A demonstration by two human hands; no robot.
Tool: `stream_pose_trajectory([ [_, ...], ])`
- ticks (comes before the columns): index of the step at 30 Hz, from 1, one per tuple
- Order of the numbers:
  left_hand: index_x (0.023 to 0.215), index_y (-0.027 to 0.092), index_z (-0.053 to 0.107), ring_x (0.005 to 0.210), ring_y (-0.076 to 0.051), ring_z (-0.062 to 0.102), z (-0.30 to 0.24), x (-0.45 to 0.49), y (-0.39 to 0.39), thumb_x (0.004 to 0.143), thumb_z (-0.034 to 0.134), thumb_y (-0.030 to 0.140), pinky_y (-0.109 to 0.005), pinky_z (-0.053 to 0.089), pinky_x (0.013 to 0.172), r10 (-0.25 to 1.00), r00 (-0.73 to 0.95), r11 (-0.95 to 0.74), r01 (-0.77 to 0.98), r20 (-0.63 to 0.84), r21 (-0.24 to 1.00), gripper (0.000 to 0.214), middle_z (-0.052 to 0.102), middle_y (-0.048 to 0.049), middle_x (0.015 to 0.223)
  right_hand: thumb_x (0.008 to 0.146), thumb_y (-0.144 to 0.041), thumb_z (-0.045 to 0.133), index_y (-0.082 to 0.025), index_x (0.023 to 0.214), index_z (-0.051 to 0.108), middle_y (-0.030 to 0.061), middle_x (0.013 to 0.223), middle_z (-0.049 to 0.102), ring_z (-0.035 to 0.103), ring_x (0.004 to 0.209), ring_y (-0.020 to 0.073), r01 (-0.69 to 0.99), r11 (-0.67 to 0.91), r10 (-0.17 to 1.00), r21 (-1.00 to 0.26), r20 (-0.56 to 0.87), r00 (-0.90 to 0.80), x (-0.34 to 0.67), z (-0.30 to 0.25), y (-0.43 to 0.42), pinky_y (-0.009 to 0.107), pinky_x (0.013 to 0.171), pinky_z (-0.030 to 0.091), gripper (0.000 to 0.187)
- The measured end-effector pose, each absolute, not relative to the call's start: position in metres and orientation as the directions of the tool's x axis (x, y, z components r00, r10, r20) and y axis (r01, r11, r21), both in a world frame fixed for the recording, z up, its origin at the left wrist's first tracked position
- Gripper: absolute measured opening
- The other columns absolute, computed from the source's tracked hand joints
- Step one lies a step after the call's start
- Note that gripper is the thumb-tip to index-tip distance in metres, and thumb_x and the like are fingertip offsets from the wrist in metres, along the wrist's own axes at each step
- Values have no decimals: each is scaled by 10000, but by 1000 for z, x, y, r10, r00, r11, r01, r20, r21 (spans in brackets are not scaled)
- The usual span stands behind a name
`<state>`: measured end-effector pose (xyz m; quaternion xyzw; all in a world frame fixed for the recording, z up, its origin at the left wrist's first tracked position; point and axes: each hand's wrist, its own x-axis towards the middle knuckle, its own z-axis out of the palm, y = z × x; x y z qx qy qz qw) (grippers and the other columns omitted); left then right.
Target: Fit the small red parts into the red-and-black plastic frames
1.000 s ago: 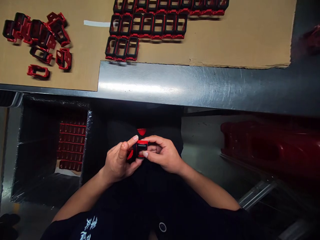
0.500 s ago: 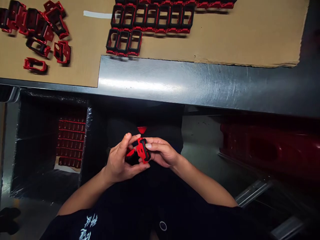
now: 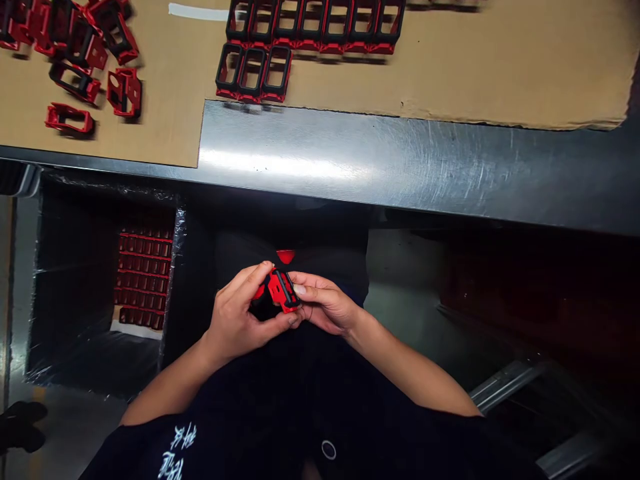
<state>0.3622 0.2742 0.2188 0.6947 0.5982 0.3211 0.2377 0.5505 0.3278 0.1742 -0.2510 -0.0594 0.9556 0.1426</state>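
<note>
Between my two hands, over my lap, is a small red-and-black plastic frame (image 3: 283,291). My left hand (image 3: 243,308) grips it from the left, thumb at its lower end and fingers at its upper end. My right hand (image 3: 324,301) pinches its right side, the thumb lying on the black rim. Another red bit shows behind the left fingers; I cannot tell whether it belongs to the same frame. A red patch (image 3: 285,256) lies just above the hands, against dark cloth.
Above, a metal table edge (image 3: 310,150) bears cardboard (image 3: 450,73). On it stand rows of similar frames (image 3: 277,73), with a loose pile (image 3: 83,43) at the left. Below left, a plastic-wrapped bin (image 3: 173,267) holds stacked red parts (image 3: 144,277). Metal bars (image 3: 505,387) lie low at the right.
The held frame has tilted and risen slightly. My left fingers have come down closer around its upper end. The table has shifted a little upward in view.
</note>
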Motion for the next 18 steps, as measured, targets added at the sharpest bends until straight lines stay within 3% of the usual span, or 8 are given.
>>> stream_pose_trajectory([
  [9, 1296, 202, 566, 1097, -264, 688, 222, 359, 271, 748, 794, 385, -404, 607, 910, 997, 40, 34, 593, -71, 804, 621, 673, -117, 1222, 731, -405, 894, -170, 1081, 611, -11, 779, 722, 674, 551, 94, -254, -928, 365, -272, -536, -761, 549, 176, 324, 191, 525, 587, 507],
  [18, 1318, 209, 527, 1149, -270, 676, 217, 359, 267, 749, 758, 260, -400, 603, 920, 1000, 14, 14, 504, -25, 864, 616, 666, -127, 1265, 801, -349, 836, -176, 1159, 675, 4, 770, 736, 704, 610, 111, -288, -910, 409, -299, -526, -745, 552, 185, 326, 191, 547, 596, 429],
])
